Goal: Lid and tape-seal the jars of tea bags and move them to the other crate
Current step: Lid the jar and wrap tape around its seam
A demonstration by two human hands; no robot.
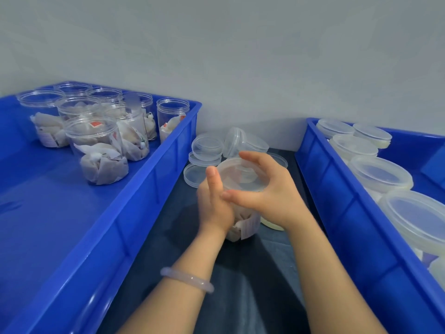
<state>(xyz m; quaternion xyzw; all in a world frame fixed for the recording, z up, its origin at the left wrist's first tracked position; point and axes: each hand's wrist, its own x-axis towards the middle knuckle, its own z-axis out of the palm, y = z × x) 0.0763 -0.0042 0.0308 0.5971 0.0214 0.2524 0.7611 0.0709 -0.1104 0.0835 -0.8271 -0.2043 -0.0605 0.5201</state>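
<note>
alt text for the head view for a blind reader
Two hands work on a jar of tea bags between two blue crates: the left hand holds its side, the right hand grips its lid. The left crate holds open jars, the right crate lidded jars; loose lids lie behind.

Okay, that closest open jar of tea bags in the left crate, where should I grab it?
Take it with the left hand round the clear side wall, below the rim, coming from its near side. The open jar stands upright with no lid to hold, and other jars crowd behind it.
</note>
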